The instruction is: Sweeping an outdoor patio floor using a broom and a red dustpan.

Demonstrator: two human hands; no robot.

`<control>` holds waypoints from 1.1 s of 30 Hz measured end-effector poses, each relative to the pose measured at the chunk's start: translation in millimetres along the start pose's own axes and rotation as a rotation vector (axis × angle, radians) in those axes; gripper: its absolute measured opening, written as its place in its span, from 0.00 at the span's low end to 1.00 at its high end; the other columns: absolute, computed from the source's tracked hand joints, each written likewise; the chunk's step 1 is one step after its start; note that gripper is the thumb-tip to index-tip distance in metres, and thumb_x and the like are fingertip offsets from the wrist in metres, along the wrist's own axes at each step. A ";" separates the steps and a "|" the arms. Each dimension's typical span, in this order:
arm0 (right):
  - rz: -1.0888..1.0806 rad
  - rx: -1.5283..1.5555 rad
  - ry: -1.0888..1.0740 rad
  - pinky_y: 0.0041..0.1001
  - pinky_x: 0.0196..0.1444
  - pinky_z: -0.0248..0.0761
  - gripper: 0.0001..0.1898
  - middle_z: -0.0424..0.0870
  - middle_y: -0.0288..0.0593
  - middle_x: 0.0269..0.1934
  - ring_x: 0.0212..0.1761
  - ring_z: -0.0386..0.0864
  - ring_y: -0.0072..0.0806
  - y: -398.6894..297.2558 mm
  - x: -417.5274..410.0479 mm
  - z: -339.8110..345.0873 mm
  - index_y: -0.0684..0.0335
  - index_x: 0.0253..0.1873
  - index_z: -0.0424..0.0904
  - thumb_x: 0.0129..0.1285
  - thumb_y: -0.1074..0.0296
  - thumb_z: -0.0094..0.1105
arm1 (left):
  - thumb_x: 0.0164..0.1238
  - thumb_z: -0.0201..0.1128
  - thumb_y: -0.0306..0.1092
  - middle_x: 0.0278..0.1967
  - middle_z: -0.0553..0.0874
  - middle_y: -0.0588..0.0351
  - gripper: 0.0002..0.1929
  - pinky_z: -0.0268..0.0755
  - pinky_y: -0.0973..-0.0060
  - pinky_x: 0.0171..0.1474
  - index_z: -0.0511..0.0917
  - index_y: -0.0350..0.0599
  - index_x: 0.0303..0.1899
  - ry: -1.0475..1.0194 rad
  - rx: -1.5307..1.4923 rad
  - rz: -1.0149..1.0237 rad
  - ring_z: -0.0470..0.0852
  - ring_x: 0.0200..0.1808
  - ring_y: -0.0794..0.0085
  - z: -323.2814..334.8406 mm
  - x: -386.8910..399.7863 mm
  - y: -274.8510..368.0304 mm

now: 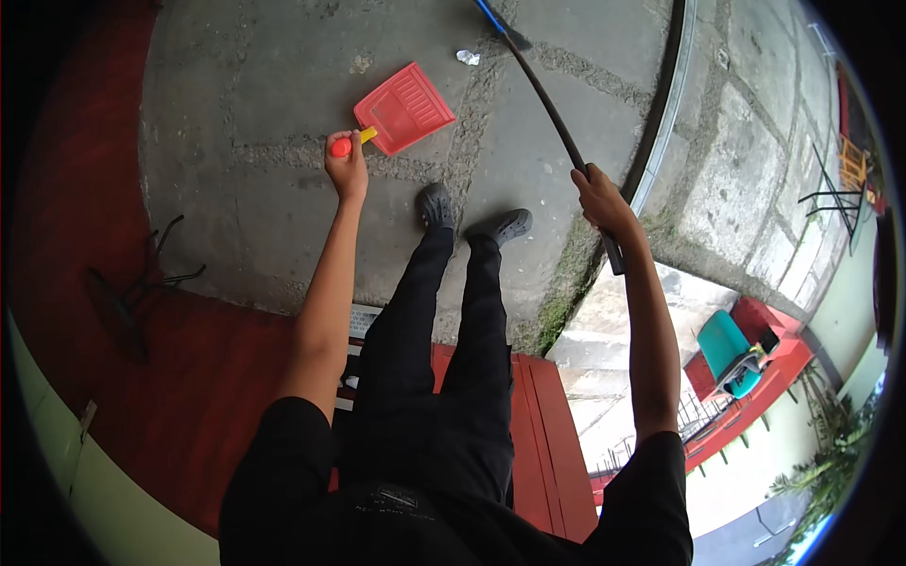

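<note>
My left hand (346, 161) grips the upright handle of a red plastic dustpan (405, 110); the handle shows yellow low down and a red cap on top. The pan's open lip faces up and to the right, over the concrete floor (297, 78). In my right hand (601, 194) is the dark pole of a broom (541, 92), its lower end blue. Its dark bristles (519, 39) reach the floor near the top edge, and the far end of the head is cut off. A crumpled white scrap (468, 57) lies between the dustpan and the bristles.
A gutter with a metal edge (665, 113) runs along the right. My grey clogs (499, 226) stand below the dustpan. At the left is a red floor (205, 368) with a dark-legged piece of furniture (134, 297). A teal chair (723, 347) stands far right.
</note>
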State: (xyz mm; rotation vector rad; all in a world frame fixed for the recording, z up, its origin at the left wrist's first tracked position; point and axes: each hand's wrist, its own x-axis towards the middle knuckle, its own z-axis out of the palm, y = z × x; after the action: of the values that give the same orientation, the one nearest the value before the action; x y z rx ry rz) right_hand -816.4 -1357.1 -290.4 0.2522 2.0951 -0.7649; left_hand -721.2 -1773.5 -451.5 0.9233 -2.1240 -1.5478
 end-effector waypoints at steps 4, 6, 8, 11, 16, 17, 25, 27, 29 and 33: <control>0.145 0.306 -0.332 0.30 0.12 0.56 0.17 0.65 0.33 0.18 0.11 0.64 0.23 -7.4 -65.4 36.6 0.63 0.42 0.67 0.77 0.53 0.48 | 0.71 0.67 0.34 0.37 0.82 0.57 0.11 0.74 0.75 0.48 0.75 0.38 0.39 -0.009 -0.025 -0.090 0.80 0.41 0.74 -9.6 23.6 -8.4; 0.291 0.516 -0.470 0.28 0.12 0.54 0.16 0.66 0.32 0.19 0.11 0.63 0.22 -15.0 -110.2 46.1 0.62 0.42 0.68 0.77 0.54 0.49 | 0.71 0.67 0.33 0.38 0.82 0.57 0.10 0.74 0.75 0.49 0.75 0.37 0.39 -0.014 -0.042 -0.082 0.80 0.42 0.73 -18.6 26.9 -9.4; 0.348 0.463 -0.479 0.25 0.15 0.53 0.15 0.65 0.30 0.19 0.14 0.64 0.19 -38.0 -158.8 58.3 0.60 0.44 0.70 0.78 0.54 0.49 | 0.71 0.67 0.32 0.39 0.82 0.56 0.09 0.74 0.76 0.50 0.75 0.37 0.40 -0.037 -0.062 -0.054 0.80 0.43 0.73 -32.7 25.8 -11.1; 0.334 0.339 -0.384 0.31 0.20 0.59 0.14 0.71 0.39 0.20 0.17 0.70 0.29 -39.6 -202.4 73.5 0.62 0.46 0.70 0.78 0.55 0.49 | 0.72 0.66 0.30 0.40 0.82 0.56 0.08 0.75 0.75 0.51 0.75 0.37 0.39 -0.004 -0.128 -0.091 0.81 0.44 0.73 -41.7 18.9 4.6; -0.030 -0.040 -0.073 0.42 0.27 0.65 0.14 0.75 0.53 0.23 0.22 0.76 0.50 -77.6 -183.4 59.9 0.65 0.48 0.68 0.77 0.58 0.50 | 0.72 0.65 0.28 0.42 0.83 0.54 0.07 0.75 0.75 0.54 0.75 0.36 0.41 0.127 -0.126 -0.102 0.81 0.45 0.72 -79.2 10.0 12.0; -0.141 -0.138 0.034 0.43 0.27 0.65 0.13 0.74 0.52 0.21 0.22 0.75 0.49 -86.5 -160.4 54.6 0.65 0.47 0.67 0.77 0.58 0.50 | 0.72 0.65 0.28 0.42 0.83 0.54 0.07 0.75 0.75 0.54 0.75 0.36 0.41 0.139 -0.126 -0.106 0.81 0.45 0.72 -83.6 9.5 9.3; -0.224 -0.479 0.034 0.56 0.34 0.73 0.17 0.81 0.68 0.28 0.31 0.80 0.66 -123.2 64.1 59.5 0.67 0.47 0.63 0.75 0.56 0.49 | 0.72 0.66 0.30 0.43 0.83 0.52 0.09 0.75 0.73 0.53 0.74 0.36 0.43 0.336 -0.079 -0.188 0.82 0.46 0.70 -95.6 22.9 -37.5; -0.088 -0.436 -0.100 0.55 0.33 0.75 0.17 0.82 0.67 0.28 0.29 0.82 0.62 -141.5 56.2 79.1 0.67 0.47 0.63 0.76 0.55 0.48 | 0.72 0.66 0.34 0.44 0.83 0.54 0.10 0.75 0.74 0.53 0.75 0.38 0.44 0.352 -0.066 -0.239 0.81 0.46 0.71 -104.0 30.9 -50.8; -0.029 -0.334 -0.283 0.49 0.24 0.73 0.17 0.80 0.60 0.23 0.21 0.82 0.53 -136.2 8.3 93.3 0.67 0.46 0.65 0.77 0.55 0.46 | 0.73 0.66 0.35 0.44 0.83 0.55 0.11 0.75 0.74 0.53 0.75 0.38 0.44 0.364 -0.053 -0.275 0.81 0.47 0.71 -118.6 27.4 -60.3; 0.171 0.109 -0.584 0.30 0.13 0.61 0.16 0.67 0.37 0.17 0.10 0.65 0.29 -93.8 -52.4 100.5 0.66 0.45 0.67 0.78 0.56 0.47 | 0.73 0.66 0.35 0.44 0.83 0.55 0.11 0.74 0.73 0.54 0.75 0.38 0.44 0.285 -0.063 -0.242 0.81 0.47 0.71 -129.8 27.8 -59.8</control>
State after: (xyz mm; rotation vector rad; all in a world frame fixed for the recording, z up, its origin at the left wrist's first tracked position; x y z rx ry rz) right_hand -758.7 -1487.0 -252.5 0.2301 1.4659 -0.7432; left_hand -642.8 -1895.3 -466.0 1.3311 -1.8090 -1.4778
